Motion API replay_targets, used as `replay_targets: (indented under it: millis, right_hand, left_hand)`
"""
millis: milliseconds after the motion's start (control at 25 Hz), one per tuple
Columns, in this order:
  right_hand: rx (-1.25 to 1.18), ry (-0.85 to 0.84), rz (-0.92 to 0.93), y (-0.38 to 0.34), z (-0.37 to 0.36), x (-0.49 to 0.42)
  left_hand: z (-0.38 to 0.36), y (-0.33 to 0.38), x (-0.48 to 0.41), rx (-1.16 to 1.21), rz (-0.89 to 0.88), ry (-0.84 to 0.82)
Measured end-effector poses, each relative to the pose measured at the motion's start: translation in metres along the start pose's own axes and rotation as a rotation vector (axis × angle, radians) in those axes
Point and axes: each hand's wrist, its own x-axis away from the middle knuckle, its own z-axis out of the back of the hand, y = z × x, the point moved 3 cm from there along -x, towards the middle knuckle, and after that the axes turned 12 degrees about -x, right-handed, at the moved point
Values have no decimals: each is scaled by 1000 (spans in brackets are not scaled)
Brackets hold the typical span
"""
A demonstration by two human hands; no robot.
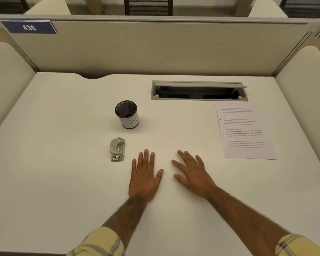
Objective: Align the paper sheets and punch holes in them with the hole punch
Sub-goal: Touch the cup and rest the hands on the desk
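One head-worn view looks forward and steeply down at the surface (63, 182). It sits close, forearms entering from the frame's bottom.

Small grey metal hole punch (117, 149) lying flat on the white worktop (63, 182), left of centre, handle down, while the printed paper sheets (245, 131) lie flat in a slightly skewed stack well apart at the right side.

The bench (63, 182) is white, smooth and matt. The hole punch (117, 149) is grey metal with a dull shine. The cup (127, 114) is black wire mesh wrapped in white paper. The paper sheets (245, 131) are thin and matt. The sleeves (102, 242) are soft yellow checked cloth.
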Motion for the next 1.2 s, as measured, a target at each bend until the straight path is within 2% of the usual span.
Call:
replay_targets:
  millis: [80,160,240,280,360,480,600,720,1000,1200]
  right_hand:
    - [-279,176,-47,-4,13,-8]
    - [-766,309,-290,-1,22,-16]
    - [-1243,268,-552,-2,23,-20]
    - [-1394,222,-649,-2,22,-21]
    - [-1586,138,-781,-4,20,-20]
    - [-1703,73,-820,-14,23,-28]
    - [-1707,49,-741,-34,40,-53]
    - [-1586,60,-624,-63,71,-95]
    - [-1052,178,-357,-142,124,-207]
    - [-493,193,-151,-172,118,-248]
  left_hand:
    - [-1,0,-1,5,-1,8]
    - [-2,-1,-1,2,-2,14]
    - [-3,-1,-1,0,-3,16]
    - [-3,-1,-1,2,-4,19]
    - [-2,0,0,8,-7,28]
    - [-2,-1,0,12,-7,26]
    - [-1,-1,0,18,-3,24]
    - [1,0,1,38,-1,20]
    - [3,0,1,106,5,13]
    - [5,-1,1,129,-3,27]
